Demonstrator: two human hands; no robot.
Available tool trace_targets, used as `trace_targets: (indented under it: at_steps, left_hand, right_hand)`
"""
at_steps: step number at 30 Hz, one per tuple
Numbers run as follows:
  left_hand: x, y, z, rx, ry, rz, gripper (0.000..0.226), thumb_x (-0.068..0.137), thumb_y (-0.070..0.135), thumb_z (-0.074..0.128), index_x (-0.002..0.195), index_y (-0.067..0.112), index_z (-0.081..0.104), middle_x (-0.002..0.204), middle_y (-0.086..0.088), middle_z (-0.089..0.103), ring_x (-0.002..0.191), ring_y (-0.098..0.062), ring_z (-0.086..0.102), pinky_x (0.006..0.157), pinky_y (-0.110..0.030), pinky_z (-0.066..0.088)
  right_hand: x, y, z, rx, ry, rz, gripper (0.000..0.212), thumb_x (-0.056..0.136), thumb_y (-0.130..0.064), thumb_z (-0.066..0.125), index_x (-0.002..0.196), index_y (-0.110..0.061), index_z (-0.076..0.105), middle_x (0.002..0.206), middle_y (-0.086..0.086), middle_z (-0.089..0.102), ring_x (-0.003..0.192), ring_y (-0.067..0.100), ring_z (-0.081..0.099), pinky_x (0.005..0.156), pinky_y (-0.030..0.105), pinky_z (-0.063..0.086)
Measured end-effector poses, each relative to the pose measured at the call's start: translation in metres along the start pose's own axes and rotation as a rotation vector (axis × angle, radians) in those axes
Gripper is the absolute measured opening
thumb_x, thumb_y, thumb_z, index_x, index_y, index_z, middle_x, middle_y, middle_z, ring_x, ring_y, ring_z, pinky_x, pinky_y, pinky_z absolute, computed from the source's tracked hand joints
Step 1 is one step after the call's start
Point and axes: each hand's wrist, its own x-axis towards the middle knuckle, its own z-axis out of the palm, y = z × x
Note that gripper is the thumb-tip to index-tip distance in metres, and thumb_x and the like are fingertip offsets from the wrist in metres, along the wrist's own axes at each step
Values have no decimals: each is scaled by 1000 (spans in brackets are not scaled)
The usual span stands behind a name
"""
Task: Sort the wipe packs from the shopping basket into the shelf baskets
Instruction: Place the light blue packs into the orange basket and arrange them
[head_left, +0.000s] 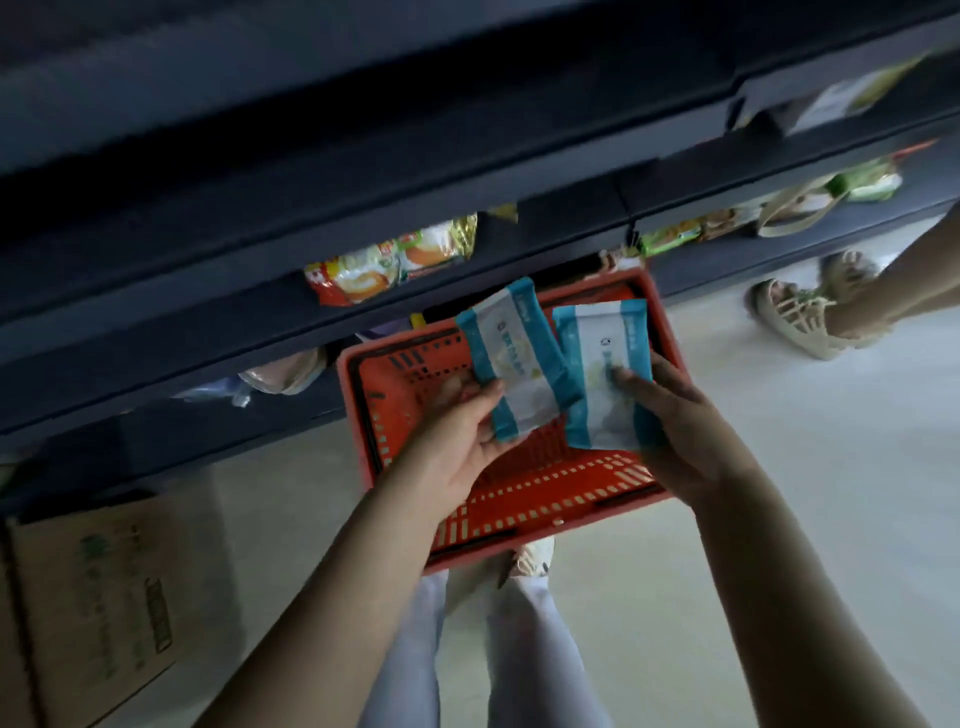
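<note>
Left hand (457, 441), right hand (680, 436): fingers each clamp white, blue-banded wipe pack (511, 364).

Your two bare forearms reached up from the bottom of the frame and converged toward its centre. Your left hand (462, 441) was turned palm up, fingers curled and thumb pressed on top of what it gripped. Your right hand (675, 431) sat just right of it, knuckles up, fingers wrapped closed around its own hold.
</note>
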Motion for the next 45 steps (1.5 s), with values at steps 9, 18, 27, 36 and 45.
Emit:
trace_targets:
  at_steps: [9, 18, 27, 36, 45]
  left_hand:
    - [-205, 77, 17, -79, 68, 386, 9, 99, 26, 49, 98, 24, 58, 95, -3, 75, 76, -20, 73, 64, -40, 59]
    - [-311, 158, -57, -108, 160, 622, 24, 95, 35, 57, 114, 22, 61, 103, -5, 75, 81, -18, 72, 62, -32, 53]
    - [-351, 269, -160, -42, 130, 716, 16, 95, 27, 59, 110, 23, 62, 101, -3, 75, 88, -19, 71, 70, -35, 54]
    - [-348, 345, -203, -14, 147, 724, 17, 96, 40, 54, 105, 27, 60, 102, 1, 73, 94, -15, 70, 74, -35, 56]
    - [-283, 414, -192, -41, 253, 711, 21, 96, 43, 52, 105, 26, 60, 100, 2, 72, 94, -14, 68, 80, -36, 55]
  right_hand:
    - [-167, -71, 95, -9, -158, -392, 36, 88, 2, 57, 123, -8, 57, 114, 18, 68, 88, 27, 69, 73, 36, 59]
    - [-216, -99, 227, -355, -176, -641, 33, 89, -8, 65, 119, -22, 62, 109, 11, 71, 106, 35, 64, 94, 54, 51]
    - [-214, -67, 366, -78, -40, -704, 20, 86, -10, 69, 106, -9, 64, 107, 10, 72, 96, 22, 71, 81, 34, 58]
    - [-193, -69, 440, 0, 62, -731, 13, 88, -15, 69, 101, -15, 67, 103, 5, 73, 93, 19, 72, 76, 33, 57]
    - [-119, -141, 474, -90, 140, -756, 10, 85, -21, 72, 87, -12, 69, 97, 9, 74, 95, 26, 71, 84, 41, 57]
